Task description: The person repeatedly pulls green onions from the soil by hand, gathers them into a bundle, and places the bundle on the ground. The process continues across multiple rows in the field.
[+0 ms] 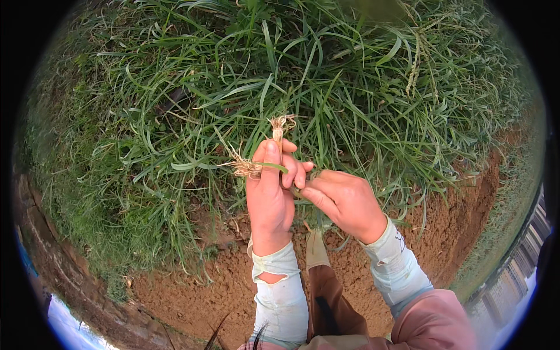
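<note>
My left hand (pixel 271 197) is closed around a pulled plant stalk (pixel 278 127), its pale, dry, fibrous roots pointing up above my fingers. A second root clump (pixel 245 167), with a short green blade, lies across my left thumb at the side. Close beside it, my right hand (pixel 345 201) has thumb and fingers pinched on a thin leafy strand (pixel 298 192) just below my left fingers. The strand's ends are mostly hidden by the hands, and I cannot tell whether it belongs to the held stalk.
Dense long-bladed green plants (pixel 262 78) grow in front of me. Bare brown soil (pixel 188 297) runs along the near edge, and my shoe (pixel 316 247) rests there. A raised soil edge (pixel 481 188) and a grass strip (pixel 485 245) are at the right.
</note>
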Tool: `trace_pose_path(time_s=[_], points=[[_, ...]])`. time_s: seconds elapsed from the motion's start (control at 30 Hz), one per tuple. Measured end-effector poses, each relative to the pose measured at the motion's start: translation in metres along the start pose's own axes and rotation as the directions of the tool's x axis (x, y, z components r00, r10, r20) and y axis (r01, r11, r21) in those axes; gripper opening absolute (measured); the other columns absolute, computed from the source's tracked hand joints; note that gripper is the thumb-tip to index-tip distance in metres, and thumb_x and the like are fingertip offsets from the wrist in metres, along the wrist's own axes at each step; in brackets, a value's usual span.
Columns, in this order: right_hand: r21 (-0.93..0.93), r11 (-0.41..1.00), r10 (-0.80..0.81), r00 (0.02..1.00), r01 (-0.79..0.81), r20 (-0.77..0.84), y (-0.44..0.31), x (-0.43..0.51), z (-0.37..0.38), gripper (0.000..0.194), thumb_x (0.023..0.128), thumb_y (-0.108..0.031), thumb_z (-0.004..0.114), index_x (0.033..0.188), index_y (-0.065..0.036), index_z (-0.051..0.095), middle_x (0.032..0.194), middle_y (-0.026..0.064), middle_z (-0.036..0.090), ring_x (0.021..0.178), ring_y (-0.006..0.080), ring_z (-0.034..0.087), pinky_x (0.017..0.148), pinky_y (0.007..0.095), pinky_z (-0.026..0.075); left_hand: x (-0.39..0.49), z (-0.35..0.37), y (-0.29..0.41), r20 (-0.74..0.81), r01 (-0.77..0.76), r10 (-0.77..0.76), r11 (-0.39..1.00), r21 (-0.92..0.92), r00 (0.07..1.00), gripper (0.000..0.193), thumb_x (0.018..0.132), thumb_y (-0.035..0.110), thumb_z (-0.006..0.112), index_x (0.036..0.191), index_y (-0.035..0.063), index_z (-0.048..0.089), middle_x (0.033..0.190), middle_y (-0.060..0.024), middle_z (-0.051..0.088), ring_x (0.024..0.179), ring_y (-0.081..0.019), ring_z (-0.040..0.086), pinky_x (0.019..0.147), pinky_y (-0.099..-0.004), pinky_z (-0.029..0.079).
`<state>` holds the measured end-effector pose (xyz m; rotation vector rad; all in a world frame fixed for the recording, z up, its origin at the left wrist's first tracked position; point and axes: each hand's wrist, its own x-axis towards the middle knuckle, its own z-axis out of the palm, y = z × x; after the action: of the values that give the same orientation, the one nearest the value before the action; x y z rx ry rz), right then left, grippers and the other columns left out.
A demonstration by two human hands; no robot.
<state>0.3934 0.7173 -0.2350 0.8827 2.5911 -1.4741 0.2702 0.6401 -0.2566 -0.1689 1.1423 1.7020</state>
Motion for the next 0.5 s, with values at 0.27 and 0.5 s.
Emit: trace_pose_path(time_s=[0.27, 0.5], points=[[0.091, 0.962, 0.249, 0.965, -0.256, 0.079, 0.159, 0.225, 0.003, 0.025, 0.085, 0.004, 0.044, 0.100, 0.004, 0.064, 0.096, 0.0119, 0.068, 0.089, 0.0173, 0.065, 0.081, 0.0287, 0.052, 0.005, -0.011, 0.016, -0.124, 0.101, -0.100, 0.995, -0.002, 0.987, 0.022, 0.096, 0.026, 0.055, 0.084, 0.0091, 0.048, 0.065, 0.0030, 0.035, 0.056, -0.0063, 0.034, 0.061, -0.0264, 0.039], [-0.257, 0.831, 0.433, 0.864, -0.493, -0.255, 0.253, 0.267, 0.127, 0.020, 0.086, -0.013, 0.053, 0.097, -0.008, 0.070, 0.093, 0.0180, 0.067, 0.088, 0.0363, 0.063, 0.078, 0.0419, 0.049, 0.019, -0.032, 0.034, -0.189, 0.087, -0.115, 0.985, -0.149, 0.975, 0.015, 0.095, 0.021, 0.056, 0.089, 0.0076, 0.055, 0.068, 0.0020, 0.045, 0.056, -0.0058, 0.034, 0.057, -0.0242, 0.039]])
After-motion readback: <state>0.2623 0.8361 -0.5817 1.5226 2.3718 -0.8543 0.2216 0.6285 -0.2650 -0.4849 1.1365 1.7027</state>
